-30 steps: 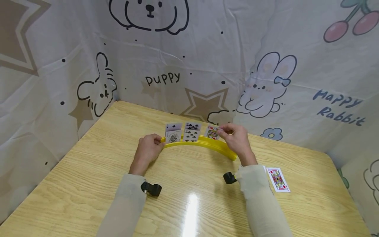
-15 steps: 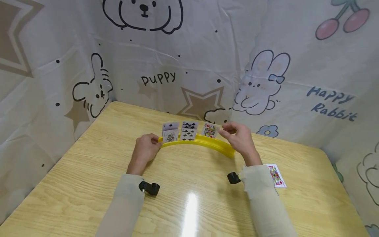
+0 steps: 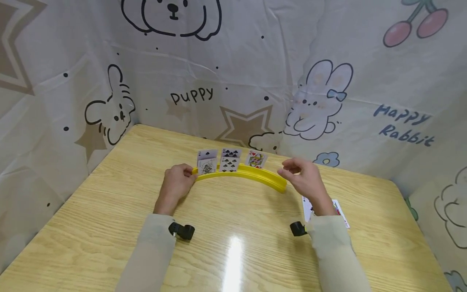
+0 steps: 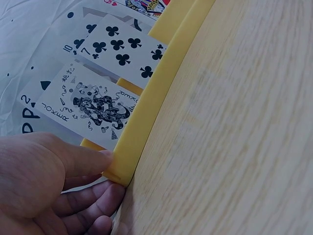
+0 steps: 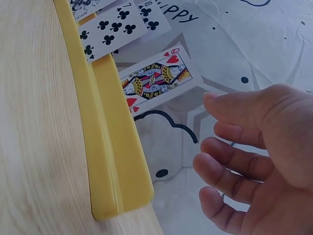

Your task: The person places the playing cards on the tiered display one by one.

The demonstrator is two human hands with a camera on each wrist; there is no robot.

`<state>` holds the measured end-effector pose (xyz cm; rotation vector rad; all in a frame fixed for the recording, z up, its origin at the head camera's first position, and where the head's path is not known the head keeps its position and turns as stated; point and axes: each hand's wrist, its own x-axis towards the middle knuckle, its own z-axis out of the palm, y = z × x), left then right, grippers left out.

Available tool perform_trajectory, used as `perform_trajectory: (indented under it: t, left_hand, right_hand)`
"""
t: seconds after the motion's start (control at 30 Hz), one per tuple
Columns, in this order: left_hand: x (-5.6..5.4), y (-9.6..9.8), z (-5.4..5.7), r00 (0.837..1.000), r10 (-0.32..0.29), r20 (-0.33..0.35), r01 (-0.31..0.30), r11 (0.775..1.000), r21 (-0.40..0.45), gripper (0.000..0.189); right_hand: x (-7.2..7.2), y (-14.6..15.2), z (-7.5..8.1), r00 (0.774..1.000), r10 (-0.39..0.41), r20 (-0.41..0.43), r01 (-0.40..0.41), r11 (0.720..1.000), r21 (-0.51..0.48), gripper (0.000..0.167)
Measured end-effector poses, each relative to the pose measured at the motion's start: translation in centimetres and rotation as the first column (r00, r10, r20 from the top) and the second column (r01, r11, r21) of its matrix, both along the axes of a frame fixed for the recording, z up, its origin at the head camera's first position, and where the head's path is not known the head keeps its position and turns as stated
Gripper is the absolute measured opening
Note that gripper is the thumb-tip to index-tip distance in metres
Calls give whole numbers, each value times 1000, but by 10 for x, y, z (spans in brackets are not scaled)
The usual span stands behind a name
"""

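A curved yellow card holder [image 3: 268, 178] lies on the table, and my left hand [image 3: 176, 184] pinches its left end between thumb and fingers. At that end a joker [image 4: 93, 105] stands in front of a two of spades [image 4: 45, 85]. Beside them a seven of clubs [image 4: 122, 49] partly covers a ten of clubs [image 5: 157, 22]. Farther right, a queen of hearts [image 5: 156, 78] stands in the rear slot by itself. My right hand [image 3: 305, 178] is apart from the queen, near the holder's right end, its fingers loosely bent with nothing between them.
Under and beside my right wrist lie two more playing cards, one with a black suit [image 3: 307, 207] and one with a red-patterned face [image 3: 341, 215], both partly hidden. A printed cloth [image 3: 240, 61] hangs behind the wooden table [image 3: 204, 235].
My right hand has let go of the queen of hearts and drawn back to the right. The queen stays upright in the holder. My left hand keeps its grip on the left end.
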<state>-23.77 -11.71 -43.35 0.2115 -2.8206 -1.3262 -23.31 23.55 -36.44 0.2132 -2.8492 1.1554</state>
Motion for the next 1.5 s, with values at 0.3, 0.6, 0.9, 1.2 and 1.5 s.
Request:
perform_trajectory:
  t: [0.3,0.6,0.9,1.2,1.5]
  left_hand:
    - [1,1,1,1000,2,6,-2,1000,-1,23]
    - [0,1,-1,1000,2,6,-2,1000,-4,25]
    - [-1,1,1,1000,-8,-5,8,1000,2,27]
    - [1,1,1,1000,1,16,-1,1000,3,23]
    - [-1,1,1,1000,-7,19,7,1000,0,24]
  right_hand:
    - [15,16,1,999,-14,36,12,999,48,33]
    - [30,34,0,999,18,42,-22,995,100,33]
    - [47,48,-3,997,-14,75,5,993,119,37]
    - [59,57,-13,992,-37,119,20,990,138,40]
    - [75,66,-22,979,-73,190,46,989,141,39]
